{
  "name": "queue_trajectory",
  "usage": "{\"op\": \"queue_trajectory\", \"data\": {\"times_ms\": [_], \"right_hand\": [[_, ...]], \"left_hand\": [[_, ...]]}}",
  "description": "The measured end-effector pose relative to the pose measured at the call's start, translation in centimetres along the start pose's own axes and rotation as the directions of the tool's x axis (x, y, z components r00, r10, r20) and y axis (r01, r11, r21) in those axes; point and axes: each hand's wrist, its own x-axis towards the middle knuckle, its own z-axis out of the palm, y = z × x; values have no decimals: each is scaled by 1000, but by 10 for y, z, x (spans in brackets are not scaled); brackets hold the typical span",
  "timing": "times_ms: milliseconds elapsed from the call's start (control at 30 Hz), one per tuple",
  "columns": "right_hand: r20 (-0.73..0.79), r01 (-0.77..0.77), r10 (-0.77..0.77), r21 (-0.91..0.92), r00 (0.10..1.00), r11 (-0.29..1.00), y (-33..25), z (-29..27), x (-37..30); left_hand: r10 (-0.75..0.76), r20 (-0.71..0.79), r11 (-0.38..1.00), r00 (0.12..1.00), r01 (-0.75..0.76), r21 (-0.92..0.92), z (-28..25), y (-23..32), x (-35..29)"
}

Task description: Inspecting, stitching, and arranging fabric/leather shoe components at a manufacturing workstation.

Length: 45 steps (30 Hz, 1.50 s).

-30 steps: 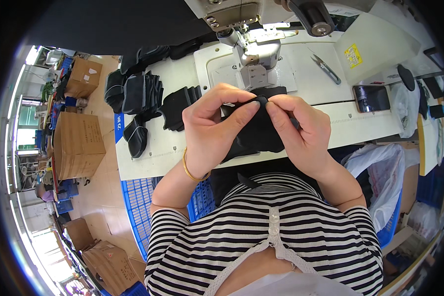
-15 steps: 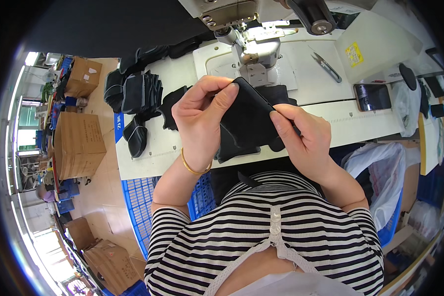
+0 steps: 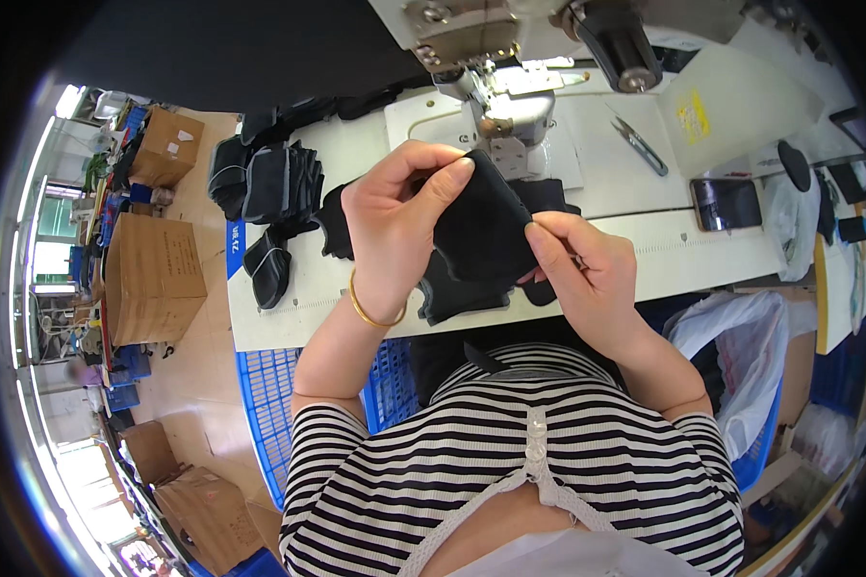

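Observation:
Both hands hold a black fabric piece (image 3: 486, 229) up over the front of the white sewing table. My left hand (image 3: 399, 207) pinches its upper left corner between thumb and fingers. On the piece's right edge, my right hand (image 3: 592, 274) is closed with the thumb pressed against the fingers. More black fabric pieces (image 3: 457, 300) lie on the table beneath, partly covered by the held one. Just beyond my hands stands a sewing machine (image 3: 512, 111) with its lamp-lit needle area.
Stacked black pieces (image 3: 281, 183) and a tied bundle (image 3: 267, 272) sit on the left. Thread snips (image 3: 642, 149) and a phone (image 3: 726, 205) lie on the right. Below the table are a blue basket (image 3: 267, 404) and a bin lined with a white bag (image 3: 741, 356). Cardboard boxes (image 3: 159, 279) stand left.
The held piece has turned so more of its flat face shows, and its edge looks less folded. My right hand has shifted slightly down and left along the edge; the left pinch stays.

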Motion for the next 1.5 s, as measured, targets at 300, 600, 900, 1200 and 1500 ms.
{"op": "queue_trajectory", "data": {"times_ms": [300,600,900,1200,1500], "right_hand": [[69,-277,269,231,961,933,-6,5,22],[30,-246,248,287,968,926,-2,3,33],[47,-258,256,307,965,916,-1,4,33],[40,-267,267,301,963,915,3,7,32],[39,-265,266,304,963,915,2,5,32]], "left_hand": [[-310,276,936,910,343,-78,-17,-2,57],[-345,247,922,906,376,-93,-9,0,75],[-323,234,932,917,351,-88,-11,-4,76],[-332,201,931,921,355,-87,-8,4,74],[-312,198,936,929,337,-104,-3,3,72]]}}
